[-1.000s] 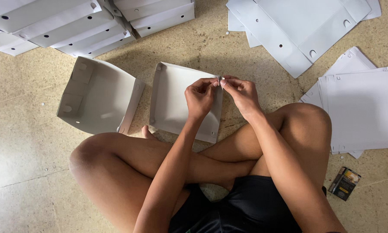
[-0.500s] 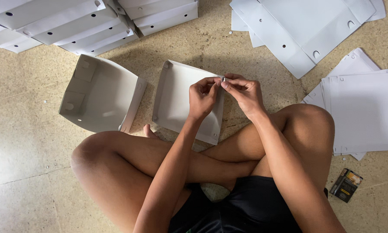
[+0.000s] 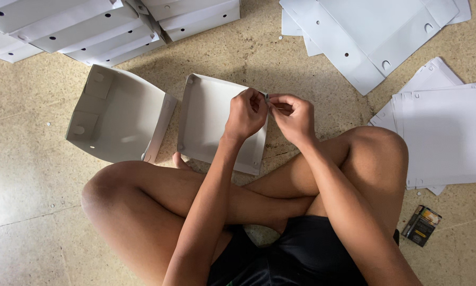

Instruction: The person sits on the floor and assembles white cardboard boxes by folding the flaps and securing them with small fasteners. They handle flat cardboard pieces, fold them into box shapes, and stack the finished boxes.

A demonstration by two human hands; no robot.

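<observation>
Grip: the left hand and right hand met at the top right corner of the box, both pinching its corner flap between fingertips; what sat between the fingertips was too small to tell.
Box: white, open, on the floor just ahead of the crossed legs, its near wall touching the foot.
Beside it: a second open box lay tilted to the left, the two touching along one side.
Farther out: folded boxes were stacked at the top left; flat blanks lay at the top right, and another pile of blanks by the right knee.
Small pack: a dark pack lay on the floor by the right thigh.
Risk: the corner looked only lightly held, so I judged the flap could spring back out if either pinch slackened; pressing hard could crease or tear the thin card at the fold, and the box, being unbraced, could slide.
</observation>
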